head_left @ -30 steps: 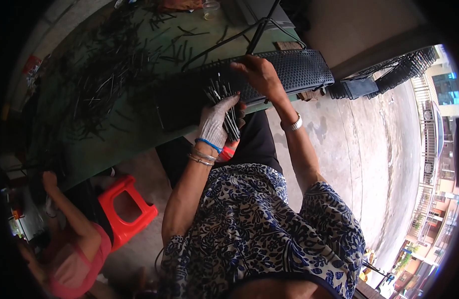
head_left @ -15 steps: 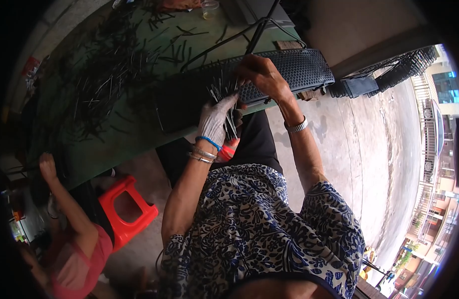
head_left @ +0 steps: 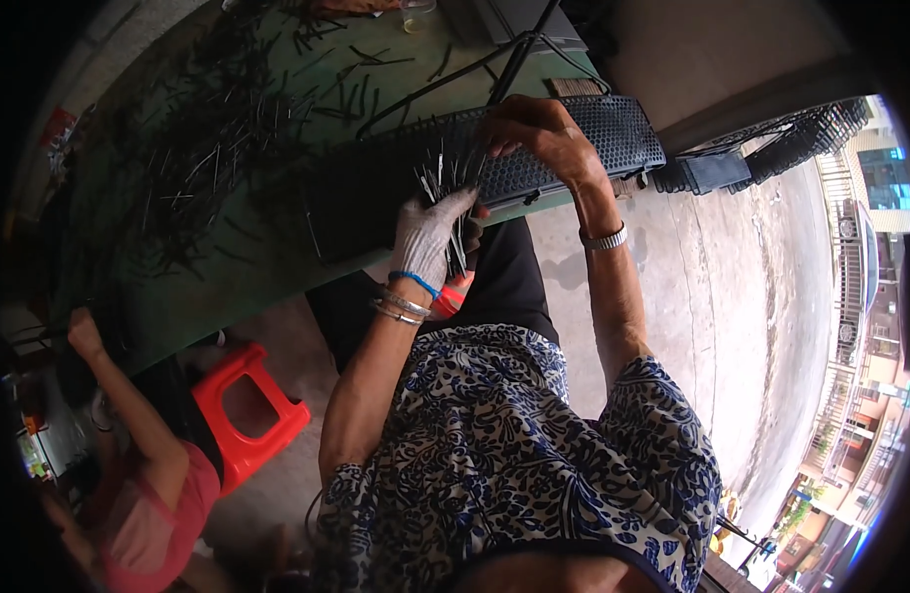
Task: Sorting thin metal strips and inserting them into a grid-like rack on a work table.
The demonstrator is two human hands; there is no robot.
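My left hand (head_left: 425, 235), in a pale knitted glove, is closed around a bundle of thin black strips (head_left: 435, 180) near the table's front edge. The strips' ends fan out above and below the fist. My bare right hand (head_left: 559, 146) is just right of the bundle, over a black perforated panel (head_left: 628, 136) with a rounded end. Its fingers are bent and pinched together; what lies between their tips cannot be made out. A thin black metal frame (head_left: 514, 64) rises behind the panel.
Many loose black strips (head_left: 218, 148) lie heaped on the green table (head_left: 243, 292). A red plastic stool (head_left: 233, 450) stands at the lower left, beside a co-worker in a pink top (head_left: 164, 524). Black racks or panels (head_left: 811, 143) are stacked at the right.
My right hand has moved slightly right and up, away from the bundle. My left hand stays nearly where it was. The co-worker's raised hand has shifted a little to the left.
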